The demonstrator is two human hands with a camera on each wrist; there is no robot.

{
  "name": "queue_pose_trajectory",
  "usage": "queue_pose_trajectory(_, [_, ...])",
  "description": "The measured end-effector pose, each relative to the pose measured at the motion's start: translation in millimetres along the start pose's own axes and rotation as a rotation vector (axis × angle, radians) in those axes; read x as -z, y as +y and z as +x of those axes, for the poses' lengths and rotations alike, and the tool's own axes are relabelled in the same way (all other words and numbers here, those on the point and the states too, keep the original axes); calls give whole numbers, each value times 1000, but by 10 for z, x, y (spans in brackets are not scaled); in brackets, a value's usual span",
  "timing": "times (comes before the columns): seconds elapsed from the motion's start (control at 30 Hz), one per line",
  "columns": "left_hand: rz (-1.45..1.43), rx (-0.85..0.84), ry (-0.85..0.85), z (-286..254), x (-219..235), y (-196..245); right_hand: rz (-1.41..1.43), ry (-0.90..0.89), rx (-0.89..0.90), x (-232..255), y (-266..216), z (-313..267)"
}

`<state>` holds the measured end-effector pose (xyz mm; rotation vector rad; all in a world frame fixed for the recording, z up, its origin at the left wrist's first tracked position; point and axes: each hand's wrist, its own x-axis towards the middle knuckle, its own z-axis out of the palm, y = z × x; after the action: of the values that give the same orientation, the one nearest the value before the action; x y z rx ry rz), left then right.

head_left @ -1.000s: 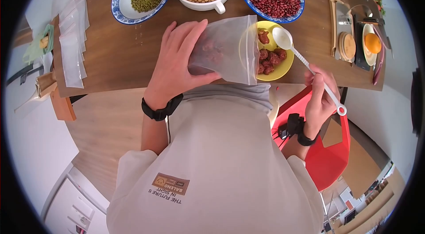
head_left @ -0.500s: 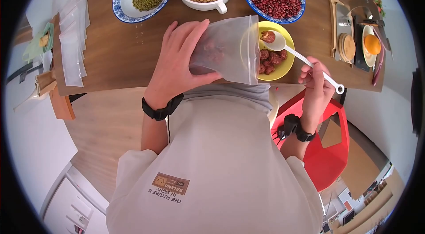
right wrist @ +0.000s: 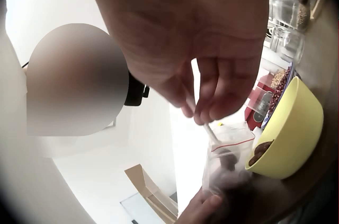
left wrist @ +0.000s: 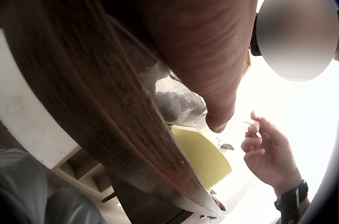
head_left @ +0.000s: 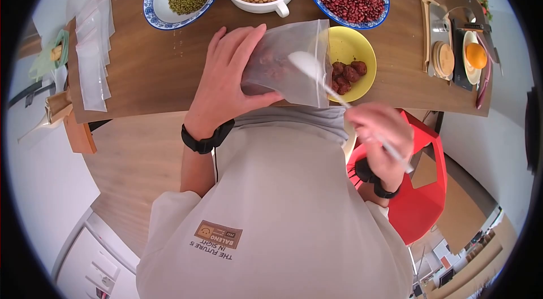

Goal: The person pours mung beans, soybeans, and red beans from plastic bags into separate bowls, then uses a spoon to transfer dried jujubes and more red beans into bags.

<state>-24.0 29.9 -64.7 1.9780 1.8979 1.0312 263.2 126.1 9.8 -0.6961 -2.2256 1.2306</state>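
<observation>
My left hand grips a clear zip bag between thumb and fingers, its mouth facing right over the yellow bowl's edge. Dark red pieces show blurred through the plastic. In my right hand, blurred by motion, is a long-handled white spoon. Its head overlaps the bag, past the zip line; in the right wrist view the spoon handle points into the bag mouth. Several wrinkled red dates lie in the yellow bowl, which the bag partly covers.
Along the back stand a blue-rimmed dish of green beans, a white handled bowl of chickpeas and a blue-rimmed dish of red beans. Flat zip bags lie at left. At right are a wooden lid and an orange.
The spoon scooped up a red date in the yellow bowl, then moved left to the bag with my right hand. Fewer dates show in the bowl. My left hand stayed put.
</observation>
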Motion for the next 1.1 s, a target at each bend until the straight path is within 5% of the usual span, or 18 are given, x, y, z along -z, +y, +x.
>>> queue_pose_trajectory(0.07, [-1, 0, 3, -4, 3, -3, -43, -22, 6, -20, -66, 7])
queue_pose_trajectory(0.27, [20, 8, -24, -19, 10, -8, -188, 483, 10, 182, 8, -191])
queue_pose_trajectory(0.5, [19, 8, -24, -21, 1, -16, -511, 359, 71, 215, -4, -201])
queue_pose_trajectory(1.1, [25, 12, -28, -30, 4, -6, -511, 246, 19, 66, 14, -81])
